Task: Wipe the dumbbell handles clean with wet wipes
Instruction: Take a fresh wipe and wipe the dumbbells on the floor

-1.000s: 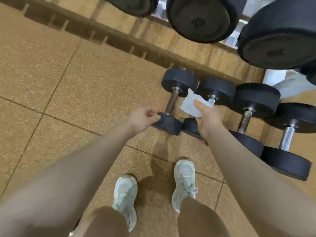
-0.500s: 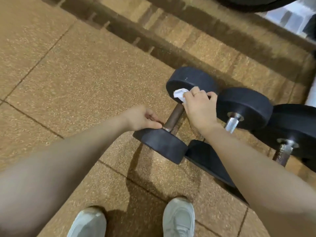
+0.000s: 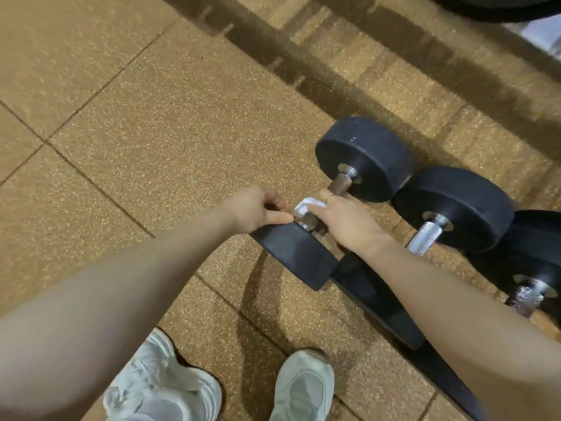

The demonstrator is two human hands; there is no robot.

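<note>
Fingers of our right hand curl round the wet wipe on the rusty handle of the nearest dumbbell; our left hand pinches its near plate steady. We judge one handle underway — the neighbouring dumbbell handles remain. Open floor lies left; plates crowd right.

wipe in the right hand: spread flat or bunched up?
Bunched. The wet wipe shows only as a small crumpled wad under the right hand, wrapped round the brown handle.
</note>
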